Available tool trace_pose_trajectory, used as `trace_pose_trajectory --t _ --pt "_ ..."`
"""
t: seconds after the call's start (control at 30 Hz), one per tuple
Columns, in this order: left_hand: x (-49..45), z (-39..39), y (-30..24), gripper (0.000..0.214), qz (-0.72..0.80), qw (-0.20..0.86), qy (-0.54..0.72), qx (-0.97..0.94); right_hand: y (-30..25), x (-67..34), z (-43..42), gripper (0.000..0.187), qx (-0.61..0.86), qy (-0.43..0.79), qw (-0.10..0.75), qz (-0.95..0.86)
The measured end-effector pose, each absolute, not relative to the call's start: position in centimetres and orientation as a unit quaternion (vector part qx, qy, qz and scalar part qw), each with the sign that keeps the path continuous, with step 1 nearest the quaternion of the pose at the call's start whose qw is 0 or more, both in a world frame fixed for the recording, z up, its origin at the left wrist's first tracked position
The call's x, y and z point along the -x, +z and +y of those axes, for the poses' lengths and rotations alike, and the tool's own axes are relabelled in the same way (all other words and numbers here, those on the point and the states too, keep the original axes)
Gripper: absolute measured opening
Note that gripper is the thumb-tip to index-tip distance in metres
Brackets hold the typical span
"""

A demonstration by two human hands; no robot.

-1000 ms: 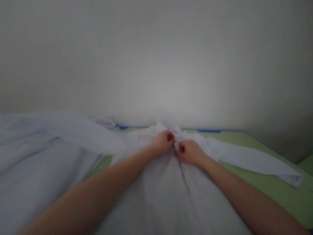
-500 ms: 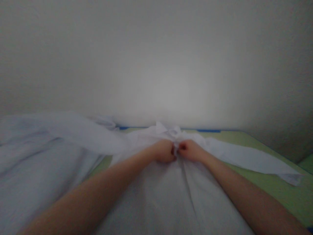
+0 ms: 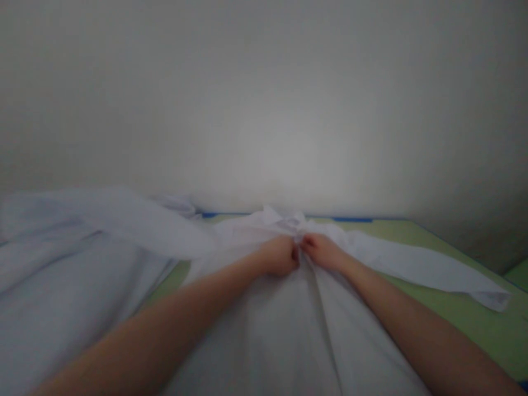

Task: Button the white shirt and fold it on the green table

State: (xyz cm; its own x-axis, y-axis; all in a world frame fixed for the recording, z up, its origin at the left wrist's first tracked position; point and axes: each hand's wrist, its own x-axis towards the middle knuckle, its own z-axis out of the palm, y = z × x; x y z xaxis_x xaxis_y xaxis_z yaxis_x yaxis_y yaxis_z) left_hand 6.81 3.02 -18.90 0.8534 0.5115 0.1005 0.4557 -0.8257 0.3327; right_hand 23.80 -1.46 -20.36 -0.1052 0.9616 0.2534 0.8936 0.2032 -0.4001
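Observation:
A white garment [image 3: 284, 330] lies spread on a green surface [image 3: 454, 308], its front opening running down the middle towards me. My left hand [image 3: 279, 256] and my right hand [image 3: 320, 250] meet at the top of that opening, near the collar [image 3: 289, 221]. Both hands are closed in a pinch on the white cloth, knuckles almost touching. One sleeve [image 3: 424, 267] stretches out to the right across the green surface. The fingertips are hidden in the fabric folds.
More white cloth [image 3: 82, 258] is heaped on the left. A plain pale wall [image 3: 264, 110] rises right behind the surface, with a blue strip [image 3: 350, 220] along the far edge. The picture is dim and soft.
Both hands have curled tighter and drawn together on the cloth near the collar; the red nails seen a second ago are now mostly tucked under.

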Motion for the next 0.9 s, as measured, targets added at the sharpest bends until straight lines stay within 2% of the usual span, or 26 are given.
trace_pose_trajectory --t 0.3,0.63,0.9 --pt "-6.8 4.3 -19.2 0.016 0.242 0.190 0.091 -0.947 -20.9 -23.7 -0.6 0.024 0.615 0.100 0.224 -0.749" --pt "-7.1 9.3 -20.0 0.016 0.186 0.150 0.118 -0.964 -20.6 -23.3 2.9 0.023 0.655 0.038 0.225 -0.720" --pt "-5.6 9.6 -21.8 0.016 0.213 0.165 0.206 -0.941 -19.8 -21.2 -0.8 0.020 0.684 -0.030 0.163 -0.710"
